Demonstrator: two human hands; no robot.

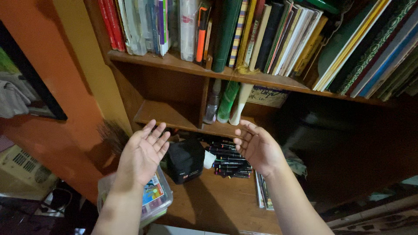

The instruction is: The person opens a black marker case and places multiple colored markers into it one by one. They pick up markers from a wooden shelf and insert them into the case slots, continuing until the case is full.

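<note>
My left hand [143, 154] is raised in front of a wooden bookshelf [183, 63], palm up, fingers spread, holding nothing. My right hand [257, 150] is lifted beside it, palm turned inward, fingers loosely curled and empty. Between and below the hands sit a small black pouch [185, 162] and a pile of dark markers [228, 159] on the wooden desk [217, 204]. A clear plastic box [156, 198] with colourful contents lies under my left wrist.
Upright books [261, 35] fill the upper shelf. Three bottles [226, 102] stand on a small lower shelf. Thin booklets [263, 196] lie flat by my right forearm. An orange wall [52, 65] and a dark-framed pane [26, 87] are on the left.
</note>
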